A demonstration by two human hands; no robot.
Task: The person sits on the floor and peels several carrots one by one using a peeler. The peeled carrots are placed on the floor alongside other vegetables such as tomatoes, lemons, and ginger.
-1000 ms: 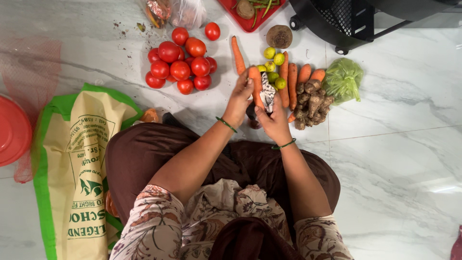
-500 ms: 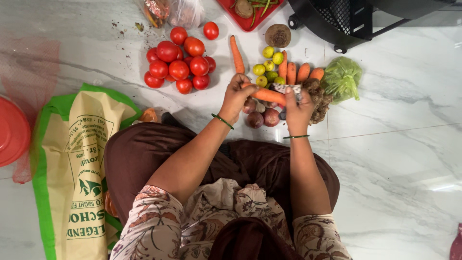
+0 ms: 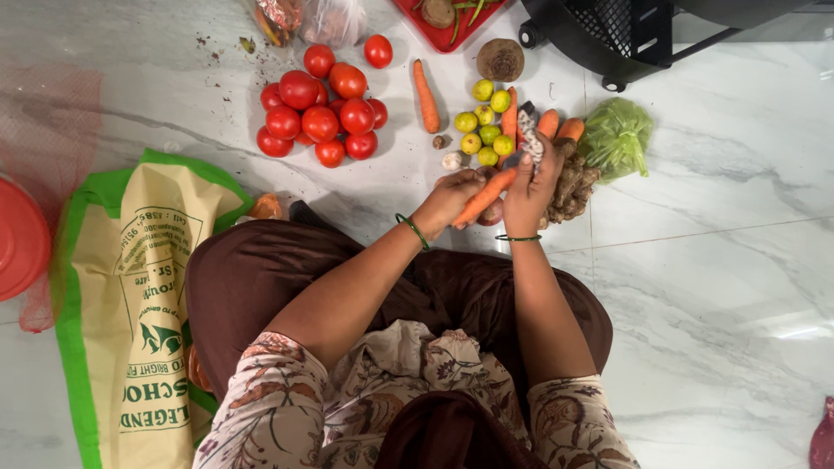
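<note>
White marble floor tiles (image 3: 721, 287) with grey veining spread out under a person seated on them, vegetables laid in groups ahead of the knees. Both hands meet over the floor just in front of the lap: the left hand (image 3: 449, 201) is closed around the lower end of a carrot (image 3: 485, 196), which slants up toward the right hand (image 3: 530, 182). That hand grips a small tool with a speckled handle (image 3: 531, 147), pressed against the carrot's upper end. Just beyond lie more carrots (image 3: 556, 126), a knobbly heap of ginger (image 3: 571, 187) and a cluster of small yellow-green limes (image 3: 486, 130). One carrot (image 3: 425, 95) lies alone, between the limes and a pile of red tomatoes (image 3: 321, 117). A green bag of leaves (image 3: 617, 137) sits further right, a beetroot (image 3: 500, 59) above the limes, and a printed sack with green edging (image 3: 130, 295) lies flat at the left.
</note>
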